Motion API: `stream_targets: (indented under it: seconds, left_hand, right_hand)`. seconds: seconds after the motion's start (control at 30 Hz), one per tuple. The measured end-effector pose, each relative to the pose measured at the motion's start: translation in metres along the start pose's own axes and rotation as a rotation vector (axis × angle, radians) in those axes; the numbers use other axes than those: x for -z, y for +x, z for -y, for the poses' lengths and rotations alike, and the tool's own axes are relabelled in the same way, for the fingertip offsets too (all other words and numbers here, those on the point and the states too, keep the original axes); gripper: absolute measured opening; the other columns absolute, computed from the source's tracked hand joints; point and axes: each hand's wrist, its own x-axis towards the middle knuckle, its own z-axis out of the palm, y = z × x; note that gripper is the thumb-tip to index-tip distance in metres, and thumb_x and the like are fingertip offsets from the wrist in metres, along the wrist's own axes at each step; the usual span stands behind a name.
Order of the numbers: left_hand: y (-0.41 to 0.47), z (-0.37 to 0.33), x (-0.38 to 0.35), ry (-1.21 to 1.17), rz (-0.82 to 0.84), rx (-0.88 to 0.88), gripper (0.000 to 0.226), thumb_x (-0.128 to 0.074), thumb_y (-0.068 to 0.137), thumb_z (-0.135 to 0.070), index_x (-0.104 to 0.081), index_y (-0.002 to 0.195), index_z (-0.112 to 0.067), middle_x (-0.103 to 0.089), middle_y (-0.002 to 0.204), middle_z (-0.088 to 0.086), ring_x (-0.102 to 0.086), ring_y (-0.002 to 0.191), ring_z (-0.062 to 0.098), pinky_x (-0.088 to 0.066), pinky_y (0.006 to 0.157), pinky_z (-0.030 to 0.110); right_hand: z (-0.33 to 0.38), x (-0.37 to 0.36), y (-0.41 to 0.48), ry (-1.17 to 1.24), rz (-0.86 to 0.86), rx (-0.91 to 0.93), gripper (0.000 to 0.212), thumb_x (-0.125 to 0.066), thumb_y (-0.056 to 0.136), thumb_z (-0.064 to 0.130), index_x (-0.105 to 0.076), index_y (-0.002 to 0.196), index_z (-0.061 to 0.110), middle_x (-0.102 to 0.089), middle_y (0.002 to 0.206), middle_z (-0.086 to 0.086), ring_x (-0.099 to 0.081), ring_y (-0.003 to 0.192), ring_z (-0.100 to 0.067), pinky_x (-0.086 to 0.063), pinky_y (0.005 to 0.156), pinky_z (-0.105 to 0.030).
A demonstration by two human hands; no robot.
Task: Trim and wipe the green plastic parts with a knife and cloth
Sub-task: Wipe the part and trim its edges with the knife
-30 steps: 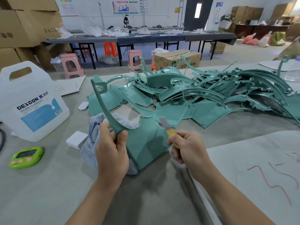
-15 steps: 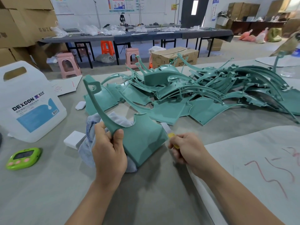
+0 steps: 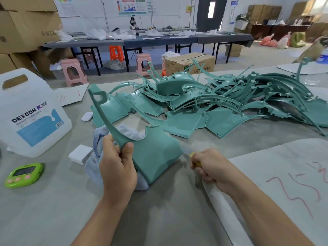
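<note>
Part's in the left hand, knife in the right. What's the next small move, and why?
Probably draw the knife along the right edge of the green part: the left hand grips its narrow arm over the cloth, and the right hand holds the blurred blade beside that edge.

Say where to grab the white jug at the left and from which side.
Take the jug by the handle bar over its cutout, from above. It stands upright on the table with the slot open and nothing over it; the broad flat walls likely give fingers less hold.

At left the jug (image 3: 33,112) with the timer (image 3: 24,174) before it — cloth (image 3: 94,162) under the held part (image 3: 156,153), pile of parts (image 3: 221,103) behind.
</note>
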Motion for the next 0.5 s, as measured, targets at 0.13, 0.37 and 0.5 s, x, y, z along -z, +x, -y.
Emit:
stream_targets:
  seconds: [0.13,0.37,0.5]
  left_hand:
    - [0.003,0.004,-0.002,-0.034,0.021,0.087,0.012,-0.056,0.101,-0.032,-0.044,0.098,-0.03,-0.051,0.061,-0.007,-0.049,0.056,0.012,-0.039,0.056,0.031]
    - [0.008,-0.001,-0.003,-0.112,0.066,0.151,0.011,-0.055,0.093,-0.031,-0.05,0.084,-0.034,-0.052,0.062,-0.007,-0.048,0.056,0.012,-0.045,0.057,0.037]
    - [0.008,-0.004,-0.006,-0.134,0.082,0.258,0.012,-0.063,0.094,-0.025,-0.058,0.088,-0.033,-0.061,0.063,-0.005,-0.058,0.059,0.022,-0.052,0.059,0.048]
  right_hand:
    - [0.0,-0.004,0.002,0.084,-0.037,0.118,0.029,-0.05,0.093,0.008,-0.06,0.066,0.008,-0.045,0.048,-0.006,-0.033,0.038,-0.017,-0.025,0.038,-0.02]
    - [-0.002,-0.006,0.004,-0.177,-0.195,0.277,0.037,-0.054,0.096,0.019,-0.066,0.062,0.012,-0.059,0.046,-0.003,-0.048,0.041,-0.015,-0.039,0.054,-0.032]
    - [0.027,-0.023,-0.015,-0.104,-0.12,0.531,0.026,-0.056,0.101,0.023,-0.072,0.08,0.021,-0.063,0.052,-0.006,-0.047,0.045,-0.016,-0.04,0.053,-0.033]
